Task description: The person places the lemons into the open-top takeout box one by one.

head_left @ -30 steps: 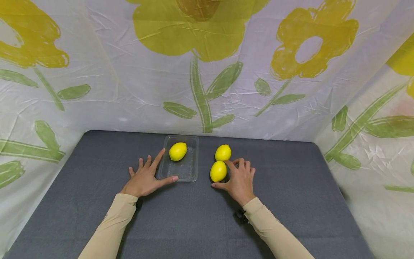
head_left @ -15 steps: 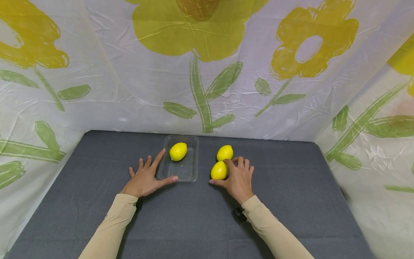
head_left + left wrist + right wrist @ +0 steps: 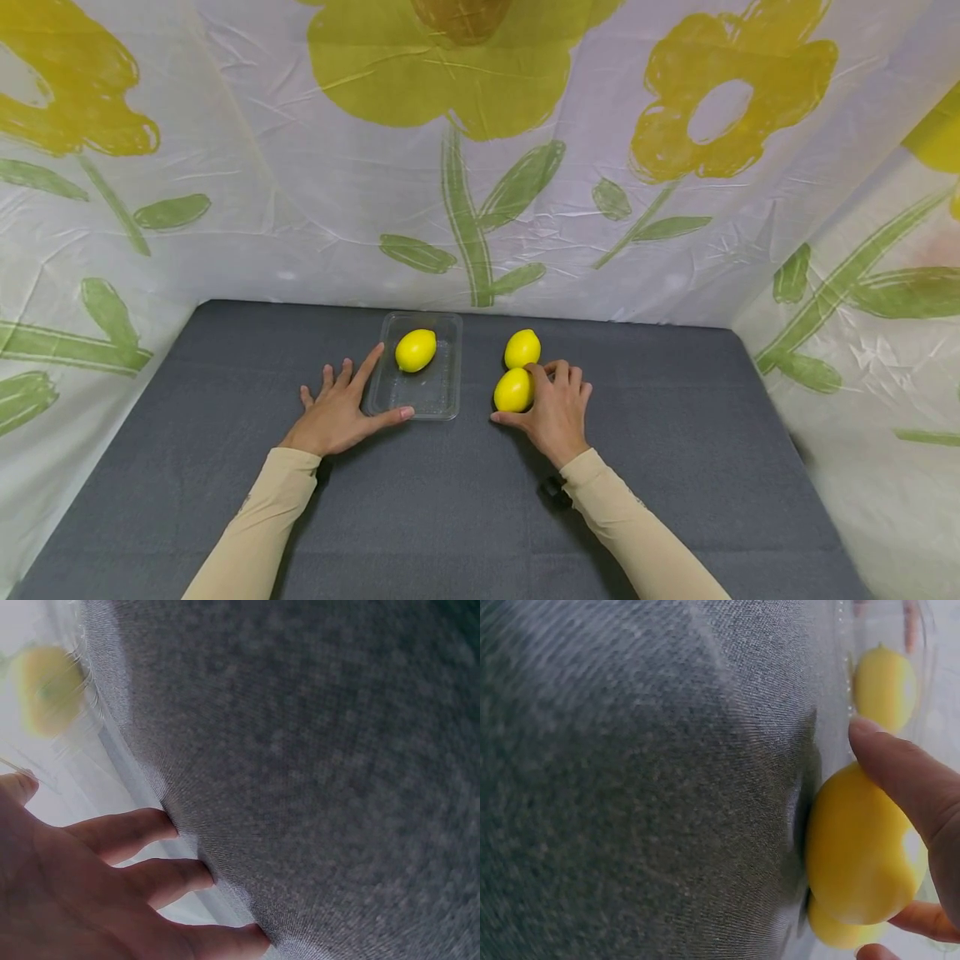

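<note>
In the head view a clear plastic tray [image 3: 438, 404] holds one yellow lemon [image 3: 416, 350]. My left hand [image 3: 337, 417] lies at the tray's left side with fingers spread. Its index fingertip and thumb touch the tray's rim, and the left wrist view shows other fingertips on the cloth. To the right of the tray, my right hand [image 3: 557, 410] holds a nearer lemon [image 3: 513, 391] between thumb and index finger. This lemon appears to rest on the cloth. A farther lemon [image 3: 522, 348] lies just behind it, seemingly touching it.
A dark grey cloth [image 3: 435, 517] covers the table. Behind it hangs a white sheet [image 3: 300, 233] printed with yellow flowers, which also closes off both sides. A dark wrist camera [image 3: 553, 492] sits under the right sleeve.
My right hand and the nearer lemon have shifted slightly to the right and away from me. The farther lemon has also shifted slightly. My left hand stays in place.
</note>
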The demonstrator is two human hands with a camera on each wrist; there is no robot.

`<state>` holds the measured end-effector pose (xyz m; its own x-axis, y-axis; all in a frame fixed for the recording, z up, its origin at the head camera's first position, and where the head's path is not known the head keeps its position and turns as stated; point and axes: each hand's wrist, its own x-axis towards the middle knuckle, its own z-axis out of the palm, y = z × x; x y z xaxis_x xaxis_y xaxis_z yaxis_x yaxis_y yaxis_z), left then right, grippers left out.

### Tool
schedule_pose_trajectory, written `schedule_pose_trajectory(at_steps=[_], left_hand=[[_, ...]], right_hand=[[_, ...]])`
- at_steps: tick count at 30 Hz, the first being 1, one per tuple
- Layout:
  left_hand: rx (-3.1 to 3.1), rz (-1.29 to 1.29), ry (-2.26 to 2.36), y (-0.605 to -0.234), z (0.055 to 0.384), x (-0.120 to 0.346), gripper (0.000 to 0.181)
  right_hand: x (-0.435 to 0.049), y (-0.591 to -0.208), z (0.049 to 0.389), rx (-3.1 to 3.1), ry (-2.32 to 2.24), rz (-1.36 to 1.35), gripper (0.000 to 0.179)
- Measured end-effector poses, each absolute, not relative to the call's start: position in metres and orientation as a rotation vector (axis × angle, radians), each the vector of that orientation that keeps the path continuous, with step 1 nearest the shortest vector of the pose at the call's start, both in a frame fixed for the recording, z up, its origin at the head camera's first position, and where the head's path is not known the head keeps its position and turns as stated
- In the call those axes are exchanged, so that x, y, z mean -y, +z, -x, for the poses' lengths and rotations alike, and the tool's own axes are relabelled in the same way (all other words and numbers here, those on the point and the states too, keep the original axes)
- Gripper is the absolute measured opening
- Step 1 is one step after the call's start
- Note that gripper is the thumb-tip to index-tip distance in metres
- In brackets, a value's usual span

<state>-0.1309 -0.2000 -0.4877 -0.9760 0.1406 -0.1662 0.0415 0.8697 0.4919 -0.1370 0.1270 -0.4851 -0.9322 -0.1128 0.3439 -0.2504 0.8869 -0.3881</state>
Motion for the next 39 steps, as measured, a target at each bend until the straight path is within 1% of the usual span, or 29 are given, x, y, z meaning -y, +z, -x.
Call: schedule_pose_trajectory(at_steps=[10,15,22,31,39], left_hand=[[-2.832,-0.141,0.753,-0.486,0.132,0.201,0.114],[-2.834,-0.141,0.755,-0.486,0.132,0.201,0.114],[-2.835,-0.140,0.747,-0.486,0.132,0.200,0.114],[-2.834,-0.137,0.750,-0.487,0.132,0.200,0.114],[-2.836,-0.140,0.745,-0.488,0.132,0.200,0.114]], right_hand=[[-0.135,-0.479,0.140,2.843,0.736,-0.152,0.088],[-0.138,-0.477,0.142,2.889,0.746,-0.105,0.090],[-0.140,-0.477,0.143,2.914,0.720,-0.087,0.092],[-0.143,-0.479,0.142,2.893,0.736,-0.096,0.086],[-0.146,-0.478,0.141,2.820,0.752,-0.125,0.088]])
